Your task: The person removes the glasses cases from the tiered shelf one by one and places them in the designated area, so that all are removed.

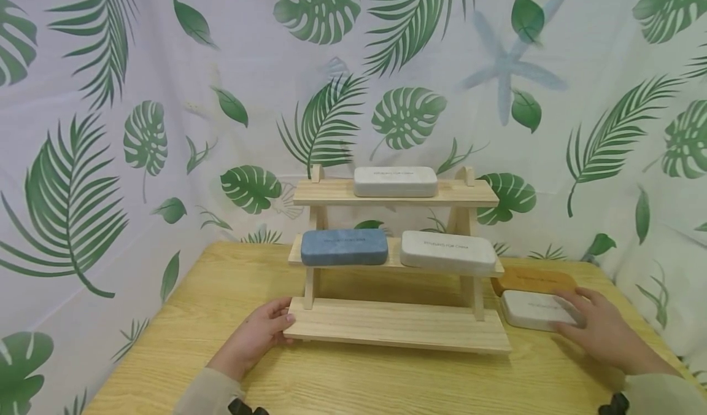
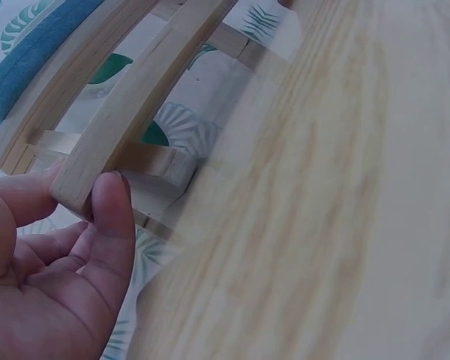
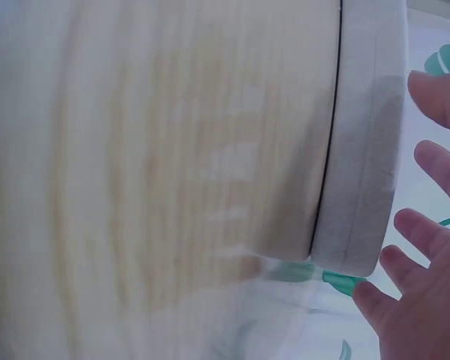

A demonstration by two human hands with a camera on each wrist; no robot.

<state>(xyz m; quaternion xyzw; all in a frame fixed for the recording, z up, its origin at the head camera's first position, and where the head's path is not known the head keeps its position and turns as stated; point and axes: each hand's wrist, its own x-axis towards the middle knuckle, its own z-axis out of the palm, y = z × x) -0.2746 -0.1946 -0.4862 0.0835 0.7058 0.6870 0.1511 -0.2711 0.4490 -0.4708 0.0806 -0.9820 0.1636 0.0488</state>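
Note:
In the head view my left hand (image 1: 264,328) grips the left end of the lowest shelf of a three-tier wooden display stand (image 1: 397,324). The left wrist view shows the thumb and fingers pinching that shelf's end (image 2: 97,161). At the right, my right hand (image 1: 599,329) reaches over the right end of a white glasses case (image 1: 536,309) lying on the table. Its fingers are spread and loosely bent beside the case's side (image 3: 364,142) in the right wrist view. An orange glasses case (image 1: 536,280) lies just behind the white one.
On the top shelf sits a white glasses case (image 1: 394,182). The middle shelf bears a blue case (image 1: 344,247) at left and another white case (image 1: 447,251) at right. A leaf-patterned cloth (image 1: 248,53) hangs behind and beside the wooden table (image 1: 182,317).

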